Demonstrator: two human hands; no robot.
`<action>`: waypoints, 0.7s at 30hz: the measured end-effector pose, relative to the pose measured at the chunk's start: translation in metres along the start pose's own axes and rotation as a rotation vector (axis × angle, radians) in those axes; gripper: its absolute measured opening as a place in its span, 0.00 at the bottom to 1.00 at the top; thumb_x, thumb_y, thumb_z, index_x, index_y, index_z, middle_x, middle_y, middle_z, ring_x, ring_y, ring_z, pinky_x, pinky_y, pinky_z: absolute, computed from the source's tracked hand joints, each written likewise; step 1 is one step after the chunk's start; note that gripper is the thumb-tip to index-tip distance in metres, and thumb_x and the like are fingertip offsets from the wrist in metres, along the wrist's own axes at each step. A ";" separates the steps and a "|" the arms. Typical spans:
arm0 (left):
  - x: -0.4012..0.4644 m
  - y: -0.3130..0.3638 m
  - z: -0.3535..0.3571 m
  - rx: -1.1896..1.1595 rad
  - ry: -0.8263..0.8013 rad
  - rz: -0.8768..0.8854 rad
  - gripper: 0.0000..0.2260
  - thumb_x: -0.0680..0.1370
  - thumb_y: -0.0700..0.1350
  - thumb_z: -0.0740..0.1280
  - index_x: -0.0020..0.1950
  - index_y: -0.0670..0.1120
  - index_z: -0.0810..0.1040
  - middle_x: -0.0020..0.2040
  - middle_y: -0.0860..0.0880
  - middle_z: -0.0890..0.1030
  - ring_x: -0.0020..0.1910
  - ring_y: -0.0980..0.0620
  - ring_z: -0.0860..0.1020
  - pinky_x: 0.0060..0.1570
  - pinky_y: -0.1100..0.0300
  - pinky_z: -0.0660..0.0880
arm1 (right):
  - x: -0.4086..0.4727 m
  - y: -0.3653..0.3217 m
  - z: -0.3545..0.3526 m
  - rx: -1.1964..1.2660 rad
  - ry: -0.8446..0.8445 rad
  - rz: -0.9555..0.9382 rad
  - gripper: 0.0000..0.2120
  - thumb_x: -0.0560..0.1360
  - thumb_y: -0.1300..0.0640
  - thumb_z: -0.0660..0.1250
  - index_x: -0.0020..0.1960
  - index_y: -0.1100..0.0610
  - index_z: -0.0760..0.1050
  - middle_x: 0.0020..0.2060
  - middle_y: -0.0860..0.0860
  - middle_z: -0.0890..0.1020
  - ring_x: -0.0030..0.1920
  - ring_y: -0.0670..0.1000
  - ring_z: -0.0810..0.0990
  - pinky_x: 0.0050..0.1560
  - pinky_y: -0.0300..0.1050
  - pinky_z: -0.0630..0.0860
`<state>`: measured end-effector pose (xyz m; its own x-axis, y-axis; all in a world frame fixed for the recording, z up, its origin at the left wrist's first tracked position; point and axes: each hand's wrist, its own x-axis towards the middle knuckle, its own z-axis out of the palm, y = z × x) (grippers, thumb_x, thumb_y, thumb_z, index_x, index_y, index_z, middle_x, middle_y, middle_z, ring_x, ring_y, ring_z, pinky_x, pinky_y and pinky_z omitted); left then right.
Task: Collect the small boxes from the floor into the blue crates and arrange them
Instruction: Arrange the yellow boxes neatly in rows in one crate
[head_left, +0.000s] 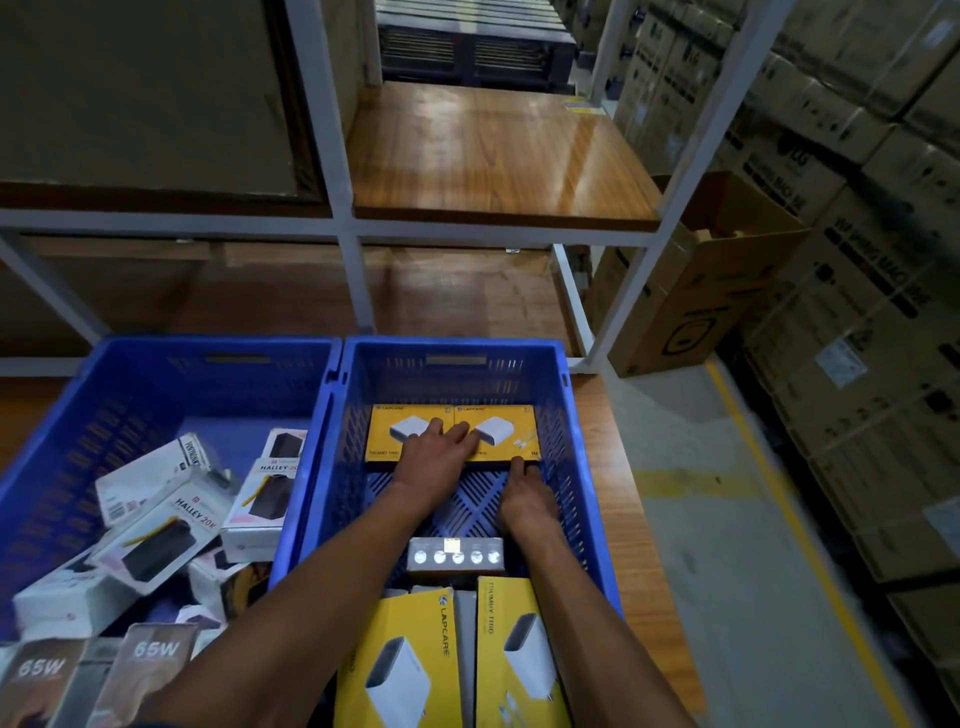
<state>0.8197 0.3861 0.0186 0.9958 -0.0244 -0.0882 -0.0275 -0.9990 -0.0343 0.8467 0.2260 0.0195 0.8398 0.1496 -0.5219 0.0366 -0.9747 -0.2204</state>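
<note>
Two blue crates stand side by side on a wooden surface. In the right crate (576, 441), two yellow Lapcare boxes (395, 431) (506, 423) lie flat side by side at the far end. My left hand (434, 457) lies flat across their near edge with fingers spread. My right hand (524, 496) touches the near right corner of the right-hand box with its fingertips. A small grey box (456, 555) sits mid-crate, and two more yellow boxes (400, 665) (519, 660) lie at the near end. The left crate (104, 384) holds several white boxes (161, 530) in a jumble.
A white metal rack (343, 228) with wooden shelves (498, 150) rises behind the crates. Stacked brown cartons (857, 260) line the right side, and one open carton (701, 291) stands on the floor. A yellow floor line (800, 535) runs along the concrete aisle.
</note>
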 end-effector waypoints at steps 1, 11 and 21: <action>0.000 -0.001 0.001 -0.006 -0.004 -0.007 0.24 0.82 0.42 0.65 0.78 0.51 0.67 0.76 0.49 0.71 0.64 0.39 0.72 0.40 0.47 0.73 | 0.000 0.000 0.000 -0.003 -0.002 -0.007 0.31 0.79 0.61 0.69 0.76 0.55 0.58 0.70 0.59 0.68 0.70 0.64 0.73 0.65 0.61 0.74; -0.001 -0.023 -0.056 -0.448 -0.324 -0.084 0.20 0.83 0.60 0.65 0.73 0.55 0.75 0.72 0.48 0.77 0.67 0.43 0.76 0.63 0.47 0.75 | -0.025 -0.007 -0.033 0.113 -0.165 -0.162 0.20 0.82 0.54 0.62 0.72 0.60 0.70 0.67 0.61 0.77 0.64 0.62 0.77 0.57 0.51 0.75; -0.064 -0.035 -0.064 -0.697 -0.225 -0.172 0.15 0.86 0.53 0.61 0.69 0.51 0.79 0.65 0.46 0.80 0.61 0.44 0.79 0.55 0.52 0.76 | -0.085 -0.007 -0.053 0.119 -0.489 -0.657 0.34 0.72 0.40 0.78 0.74 0.49 0.72 0.69 0.47 0.77 0.67 0.49 0.77 0.70 0.51 0.74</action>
<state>0.7625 0.4203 0.0889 0.9371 0.0680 -0.3422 0.2632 -0.7817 0.5654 0.8040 0.2107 0.1093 0.3354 0.7648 -0.5500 0.3571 -0.6435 -0.6770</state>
